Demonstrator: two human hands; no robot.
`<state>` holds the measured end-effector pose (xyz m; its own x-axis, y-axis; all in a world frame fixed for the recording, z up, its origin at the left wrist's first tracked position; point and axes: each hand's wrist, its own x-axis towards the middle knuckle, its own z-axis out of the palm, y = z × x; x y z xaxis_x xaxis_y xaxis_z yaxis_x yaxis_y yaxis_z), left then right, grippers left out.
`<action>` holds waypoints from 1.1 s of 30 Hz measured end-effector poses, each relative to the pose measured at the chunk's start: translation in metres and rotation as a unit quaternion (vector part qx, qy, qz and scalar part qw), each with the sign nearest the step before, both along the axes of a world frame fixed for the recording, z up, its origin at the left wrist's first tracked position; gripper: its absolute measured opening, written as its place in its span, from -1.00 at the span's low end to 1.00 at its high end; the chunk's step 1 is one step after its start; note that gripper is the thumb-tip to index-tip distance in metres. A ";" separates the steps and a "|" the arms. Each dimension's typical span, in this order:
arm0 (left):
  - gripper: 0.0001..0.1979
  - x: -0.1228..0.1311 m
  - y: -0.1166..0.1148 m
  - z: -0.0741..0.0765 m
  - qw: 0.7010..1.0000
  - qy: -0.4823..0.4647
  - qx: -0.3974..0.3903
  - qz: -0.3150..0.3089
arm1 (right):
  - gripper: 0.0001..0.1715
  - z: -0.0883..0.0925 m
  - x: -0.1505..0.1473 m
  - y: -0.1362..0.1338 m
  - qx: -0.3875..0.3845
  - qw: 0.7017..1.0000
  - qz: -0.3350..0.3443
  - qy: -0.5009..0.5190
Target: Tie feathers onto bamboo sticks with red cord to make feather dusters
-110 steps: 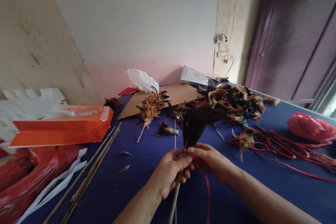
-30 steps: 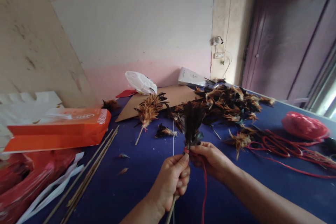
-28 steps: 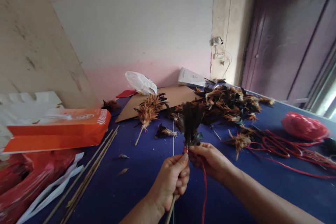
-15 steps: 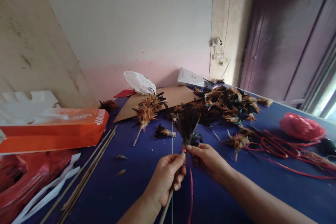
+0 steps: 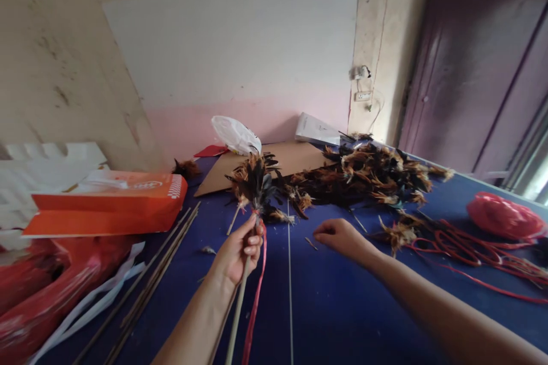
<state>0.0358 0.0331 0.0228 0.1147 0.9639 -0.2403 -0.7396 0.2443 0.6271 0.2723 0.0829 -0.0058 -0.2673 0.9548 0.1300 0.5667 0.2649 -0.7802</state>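
Note:
My left hand (image 5: 240, 248) is wrapped round a thin wooden stick (image 5: 237, 319) near its top end. Dark feathers (image 5: 256, 182) stand upright above the fist, bound to the stick with red string. A red strand (image 5: 258, 296) hangs from the binding, to the right of the stick. My right hand (image 5: 338, 238) is over the blue table (image 5: 342, 308), its fingers curled together; whether anything is between the fingertips cannot be made out. A small brown scrap (image 5: 311, 243) lies just left of its fingertips.
A large heap of brown and black feathers (image 5: 372, 174) lies at the back right, near cardboard (image 5: 295, 157). Pink string (image 5: 466, 245) and a pink bundle (image 5: 505, 215) are at the right. Sticks (image 5: 158, 279), an orange bag (image 5: 107, 211) and red plastic (image 5: 72, 279) lie left.
My left hand has moved left with the feathered stick. My right hand has come away from the binding and is now apart, to the right. The small brown scrap now shows on the table.

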 end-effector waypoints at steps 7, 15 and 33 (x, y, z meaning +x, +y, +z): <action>-0.85 0.006 0.000 -0.003 0.998 0.042 -0.004 0.041 | -0.77 0.006 -0.055 0.037 0.103 0.983 -0.022 -0.151; -0.84 0.007 0.002 -0.007 0.992 0.089 0.004 0.085 | -0.82 -0.013 -0.085 0.054 0.074 0.989 -0.049 -0.120; -0.81 0.048 -0.012 -0.024 0.977 0.208 0.040 0.032 | -0.79 0.001 -0.037 -0.037 -0.326 0.735 0.120 0.582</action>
